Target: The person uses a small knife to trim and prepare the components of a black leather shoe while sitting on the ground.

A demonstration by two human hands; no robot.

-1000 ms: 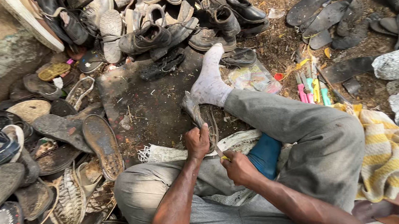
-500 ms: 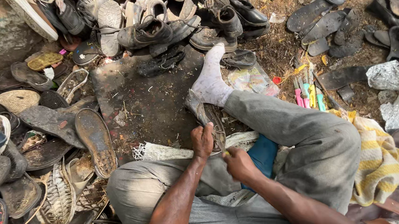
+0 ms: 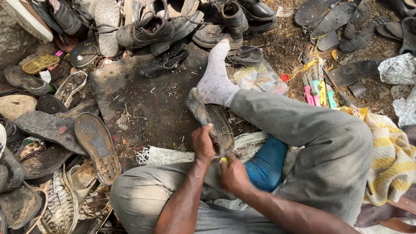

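The person sits on the ground with one leg stretched out, and the work in hand looks like trimming or cutting at the near end of a worn shoe sole [image 3: 211,119], which lies propped against the white sock [image 3: 215,79] in the middle of the scene. The left hand [image 3: 203,144] is wrapped tight around the sole's near end, holding it steady. The right hand [image 3: 233,173] is closed around a small tool with a yellow bit [image 3: 224,160] showing at the fist; what kind of tool it is cannot be told. The next move seems to call for a firm grip on the sole and a short, controlled stroke, since the holding fingers sit just beside the tool.

A dark mat [image 3: 142,95] lies beyond the hands. Loose soles [image 3: 96,145] crowd the left, a heap of shoes [image 3: 180,20] the far side, coloured tools [image 3: 317,88] the right, a striped cloth [image 3: 394,159] near right. The raised grey knee [image 3: 318,138] hems in the right hand
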